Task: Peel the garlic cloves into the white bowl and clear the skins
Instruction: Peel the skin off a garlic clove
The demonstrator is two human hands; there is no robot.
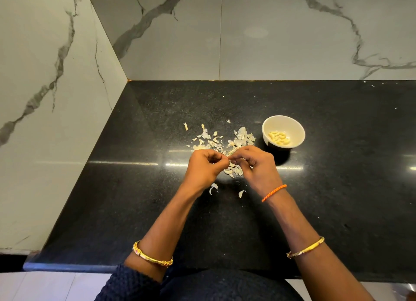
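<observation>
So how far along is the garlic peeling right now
Done: several peeled cloves lie in the small white bowl. In hand: the left hand and right hand pinch something small between them, probably another clove. Left: papery skins scattered over the black countertop need clearing.

A polished black speckled stone countertop (337, 188) fills the corner. White marble-patterned wall tiles with grey veins (270, 30) rise behind and left of it.
</observation>
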